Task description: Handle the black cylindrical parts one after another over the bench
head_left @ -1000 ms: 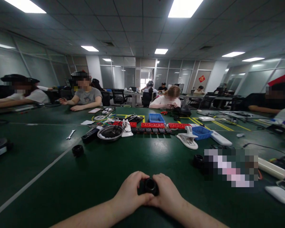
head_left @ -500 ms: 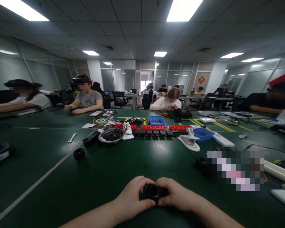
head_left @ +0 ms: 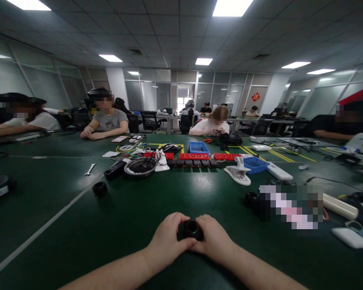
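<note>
My left hand (head_left: pixel 168 237) and my right hand (head_left: pixel 213 238) meet low at the middle of the green table (head_left: pixel 124 213). Both are closed around a small black cylindrical part (head_left: pixel 191 228) with a round opening facing up. Fingers of each hand wrap its sides, thumbs touching in front. Both forearms rest on the table toward me.
Another black ring part (head_left: pixel 100 188) lies to the left, and one (head_left: pixel 252 199) to the right. Further off lie a wrench (head_left: pixel 90 169), a round metal dish (head_left: pixel 140 166), red power strips (head_left: pixel 195 156), blue bins (head_left: pixel 199 147) and a white clamp (head_left: pixel 238 172). Several people sit around the table.
My hands stay closed on the black part and shift their grip slightly around it. The view tilts a little; the hands sit a bit higher in the picture.
</note>
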A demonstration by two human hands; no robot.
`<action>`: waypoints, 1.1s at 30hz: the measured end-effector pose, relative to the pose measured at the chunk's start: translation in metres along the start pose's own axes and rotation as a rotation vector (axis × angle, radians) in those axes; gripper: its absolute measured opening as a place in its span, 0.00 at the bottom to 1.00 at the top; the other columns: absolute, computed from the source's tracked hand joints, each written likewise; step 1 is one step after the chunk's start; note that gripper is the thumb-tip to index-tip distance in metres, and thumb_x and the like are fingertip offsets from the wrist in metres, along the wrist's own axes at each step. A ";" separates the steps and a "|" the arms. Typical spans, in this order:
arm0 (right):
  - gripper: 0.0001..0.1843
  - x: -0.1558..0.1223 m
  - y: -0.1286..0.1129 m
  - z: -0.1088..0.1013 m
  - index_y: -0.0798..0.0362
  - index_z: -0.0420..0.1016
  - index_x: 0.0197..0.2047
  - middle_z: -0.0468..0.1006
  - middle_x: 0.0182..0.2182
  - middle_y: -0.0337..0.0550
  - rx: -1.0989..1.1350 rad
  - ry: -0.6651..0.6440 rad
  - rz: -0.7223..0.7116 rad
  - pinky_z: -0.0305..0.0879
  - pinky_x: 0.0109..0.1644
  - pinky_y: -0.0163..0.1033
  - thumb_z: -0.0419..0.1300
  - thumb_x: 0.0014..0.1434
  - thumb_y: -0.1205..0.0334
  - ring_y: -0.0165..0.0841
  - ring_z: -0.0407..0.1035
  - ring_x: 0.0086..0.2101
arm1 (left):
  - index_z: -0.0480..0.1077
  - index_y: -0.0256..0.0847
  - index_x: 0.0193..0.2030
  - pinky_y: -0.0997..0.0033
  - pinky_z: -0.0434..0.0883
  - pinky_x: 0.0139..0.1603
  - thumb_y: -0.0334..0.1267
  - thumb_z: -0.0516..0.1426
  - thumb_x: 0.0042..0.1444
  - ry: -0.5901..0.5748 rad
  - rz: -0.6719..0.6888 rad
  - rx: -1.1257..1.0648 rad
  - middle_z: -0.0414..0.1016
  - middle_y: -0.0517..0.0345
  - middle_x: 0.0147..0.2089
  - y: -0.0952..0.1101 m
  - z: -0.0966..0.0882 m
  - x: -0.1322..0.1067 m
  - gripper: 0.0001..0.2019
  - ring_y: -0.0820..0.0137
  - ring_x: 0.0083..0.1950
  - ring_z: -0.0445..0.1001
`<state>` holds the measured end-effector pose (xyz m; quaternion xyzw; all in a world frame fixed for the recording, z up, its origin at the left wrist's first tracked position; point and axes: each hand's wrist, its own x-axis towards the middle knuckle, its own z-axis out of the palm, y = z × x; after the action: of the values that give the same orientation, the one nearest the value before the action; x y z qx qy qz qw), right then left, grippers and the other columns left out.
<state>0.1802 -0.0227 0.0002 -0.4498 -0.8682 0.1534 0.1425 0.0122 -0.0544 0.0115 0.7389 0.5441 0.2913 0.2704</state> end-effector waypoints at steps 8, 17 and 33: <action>0.24 0.002 0.015 -0.019 0.53 0.71 0.42 0.70 0.36 0.41 0.275 -0.219 -0.151 0.59 0.41 0.37 0.69 0.40 0.59 0.36 0.63 0.38 | 0.65 0.46 0.52 0.71 0.63 0.39 0.35 0.61 0.47 -0.134 0.205 -0.013 0.69 0.58 0.41 -0.007 -0.008 0.004 0.23 0.66 0.40 0.66; 0.23 0.003 0.014 -0.013 0.55 0.71 0.32 0.68 0.28 0.36 0.221 -0.168 -0.036 0.55 0.30 0.32 0.71 0.33 0.54 0.32 0.62 0.31 | 0.69 0.46 0.47 0.72 0.63 0.36 0.36 0.63 0.45 -0.160 0.158 -0.021 0.68 0.61 0.37 -0.003 -0.006 0.005 0.20 0.67 0.36 0.66; 0.23 0.002 0.016 -0.018 0.54 0.71 0.40 0.71 0.33 0.40 0.237 -0.170 -0.199 0.59 0.40 0.38 0.67 0.42 0.53 0.35 0.64 0.36 | 0.68 0.42 0.45 0.70 0.65 0.39 0.34 0.61 0.47 -0.162 0.155 -0.062 0.68 0.56 0.41 -0.001 -0.010 0.008 0.16 0.64 0.41 0.66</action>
<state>0.1984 -0.0099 0.0105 -0.3270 -0.8932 0.2774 0.1352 0.0064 -0.0459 0.0189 0.7912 0.4524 0.2673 0.3130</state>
